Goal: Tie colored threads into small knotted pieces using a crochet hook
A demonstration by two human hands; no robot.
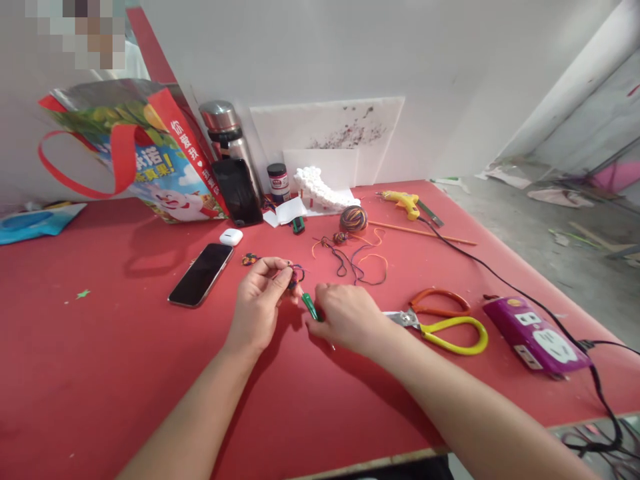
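Note:
My left hand (260, 297) is pinched round a small dark knot of coloured thread (295, 275) just above the red table (100, 373). My right hand (345, 317) is closed round a thin green-handled tool (310, 307) whose tip points into that knot. The two hands almost touch. Loose strands of multicoloured thread (360, 263) trail on the table behind them and lead to a ball of the same thread (353, 218).
A black phone (201, 274) and a white earbud case (231, 237) lie to the left. Two pairs of scissors (440, 323), a purple power strip (537, 337) with a black cable, a yellow glue gun (403, 202), a flask (227, 137) and a printed bag (145, 157) stand around.

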